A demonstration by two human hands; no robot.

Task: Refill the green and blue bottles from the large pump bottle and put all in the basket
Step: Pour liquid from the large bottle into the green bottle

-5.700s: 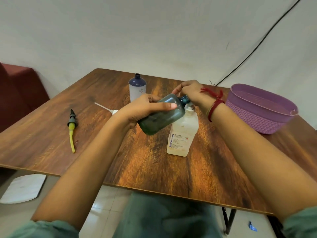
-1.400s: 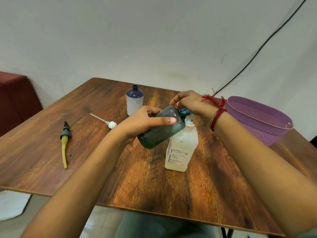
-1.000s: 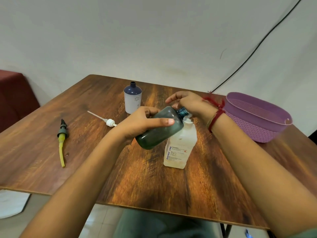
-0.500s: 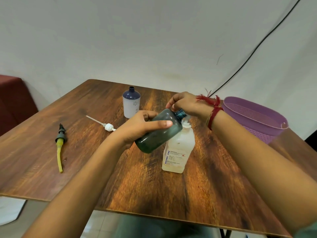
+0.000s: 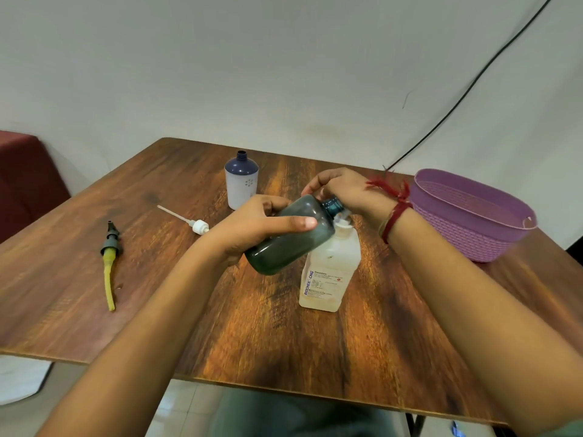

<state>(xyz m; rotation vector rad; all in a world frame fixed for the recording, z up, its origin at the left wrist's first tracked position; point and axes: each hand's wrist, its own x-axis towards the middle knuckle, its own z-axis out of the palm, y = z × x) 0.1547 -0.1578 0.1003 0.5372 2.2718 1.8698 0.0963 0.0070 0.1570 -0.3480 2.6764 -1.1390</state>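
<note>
A person is holding the green bottle [image 5: 290,244] tilted in the air above the middle of the wooden table [image 5: 284,335]. Its open neck is pointing right and meeting the spout of the large pump bottle [image 5: 329,272], which is standing upright just below and to the right. The left hand [image 5: 252,230] is wrapping round the green bottle's belly, thumb lying along the near side and fingers curling over the far side. The right hand [image 5: 344,192], a red thread [image 5: 394,203] tied at its wrist, is cupping the pump head from above, fingers curled down around it and hiding most of it. The blue bottle [image 5: 241,181] is standing uncapped toward the far edge, a white pump [image 5: 197,225] and a yellow-tubed pump [image 5: 108,263] are lying to the left, and the purple basket [image 5: 467,238] is sitting at the far right, well apart from the bottles. The green bottle is looking like light, stiff, smooth plastic, likely slippery if liquid runs down its neck, so a broad grip round the middle seems safest. The pump bottle is probably heavier and is better taken round its squared body than by the pump.
</note>
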